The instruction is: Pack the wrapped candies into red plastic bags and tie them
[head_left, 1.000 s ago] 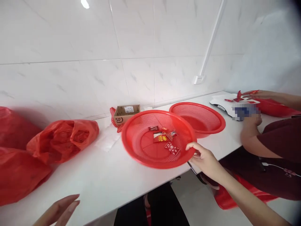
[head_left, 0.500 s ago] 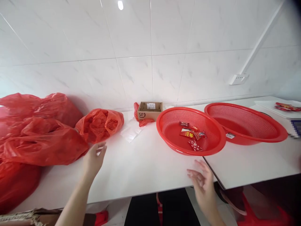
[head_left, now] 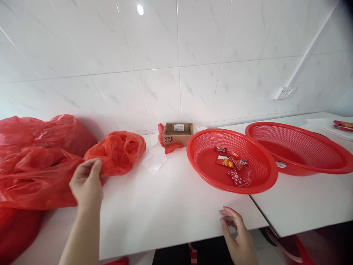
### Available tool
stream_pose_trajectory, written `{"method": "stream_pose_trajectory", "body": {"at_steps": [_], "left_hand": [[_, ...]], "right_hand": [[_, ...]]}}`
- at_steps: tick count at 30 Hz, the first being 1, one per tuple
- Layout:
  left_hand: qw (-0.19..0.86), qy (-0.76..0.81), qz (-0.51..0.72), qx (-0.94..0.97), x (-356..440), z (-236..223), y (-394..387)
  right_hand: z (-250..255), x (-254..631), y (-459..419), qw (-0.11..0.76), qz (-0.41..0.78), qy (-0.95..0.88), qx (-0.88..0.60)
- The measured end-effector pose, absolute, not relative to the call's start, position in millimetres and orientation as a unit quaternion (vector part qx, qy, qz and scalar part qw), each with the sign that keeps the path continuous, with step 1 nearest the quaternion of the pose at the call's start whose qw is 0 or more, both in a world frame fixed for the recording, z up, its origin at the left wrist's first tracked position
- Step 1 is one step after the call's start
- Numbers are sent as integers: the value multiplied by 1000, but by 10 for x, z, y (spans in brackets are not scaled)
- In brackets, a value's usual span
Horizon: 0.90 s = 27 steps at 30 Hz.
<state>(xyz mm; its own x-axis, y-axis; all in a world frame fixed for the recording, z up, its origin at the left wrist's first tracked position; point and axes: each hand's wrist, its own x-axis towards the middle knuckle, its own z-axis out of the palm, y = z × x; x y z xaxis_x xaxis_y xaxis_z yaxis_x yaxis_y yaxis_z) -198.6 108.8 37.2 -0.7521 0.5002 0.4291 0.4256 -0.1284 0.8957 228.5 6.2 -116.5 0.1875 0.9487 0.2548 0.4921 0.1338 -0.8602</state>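
My left hand (head_left: 88,182) is over the red plastic bags on the left, thumb and fingertips drawn together in a pinch. Whether bag film is between them cannot be made out. Just behind it sits a smaller crumpled red plastic bag (head_left: 118,152) with its mouth bunched. A heap of larger, full red bags (head_left: 41,176) lies to its left. My right hand (head_left: 237,232) hovers by the table's front edge, fingers loosely curved and apart from the thumb, holding nothing. Beyond it stands a red mesh basket (head_left: 202,176) with several small wrapped snack packets (head_left: 226,162) inside.
A second red basket (head_left: 298,167) stands at the right, beside the first. Against the tiled wall is a small open cardboard box (head_left: 178,140), with a clear plastic sheet (head_left: 156,158) in front. A tray (head_left: 325,123) with a red packet lies far right. A seam divides the white tables (head_left: 165,206).
My left hand has moved left to the red bags, its fingertips coming together. My right hand has dropped slightly away from the basket, its fingers curling more. The view has shifted a little.
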Motion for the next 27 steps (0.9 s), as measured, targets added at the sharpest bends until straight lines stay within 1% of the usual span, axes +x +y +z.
{"method": "stream_pose_trajectory", "body": {"at_steps": [2, 5, 7, 10, 13, 17, 19, 21, 23, 25, 27], "left_hand": [[40, 599, 739, 307, -1938, 407, 852], [125, 551, 780, 269, -1801, 286, 557], [190, 541, 776, 261, -1670, 102, 431], [259, 547, 757, 247, -1481, -206, 312], [301, 564, 730, 241, -1378, -411, 194], [333, 578, 699, 258, -1308, -490, -23], [348, 585, 680, 272, -1250, -484, -147], [364, 595, 656, 289, -1198, -467, -264], [367, 617, 622, 314, -1208, -452, -361], [338, 657, 593, 320, -1312, -449, -429], [284, 698, 591, 286, -1488, -467, -464]], "right_hand": [[-1140, 2252, 66, 474, 252, -588, -605], [-1062, 2137, 74, 473, 292, -595, -581], [-974, 1994, 88, 468, 329, -608, -550], [-776, 1689, 151, 436, 376, -667, -474], [-521, 1318, 285, 416, 365, -743, -376], [-267, 760, 552, 453, 273, -792, -305], [-256, 480, 710, 441, 238, -813, -297], [-328, 251, 886, 399, 259, -823, -311], [-445, 122, 1074, 363, 318, -807, -341], [-549, 116, 1253, 365, 372, -767, -375], [-602, 221, 1387, 395, 399, -724, -402]]}}
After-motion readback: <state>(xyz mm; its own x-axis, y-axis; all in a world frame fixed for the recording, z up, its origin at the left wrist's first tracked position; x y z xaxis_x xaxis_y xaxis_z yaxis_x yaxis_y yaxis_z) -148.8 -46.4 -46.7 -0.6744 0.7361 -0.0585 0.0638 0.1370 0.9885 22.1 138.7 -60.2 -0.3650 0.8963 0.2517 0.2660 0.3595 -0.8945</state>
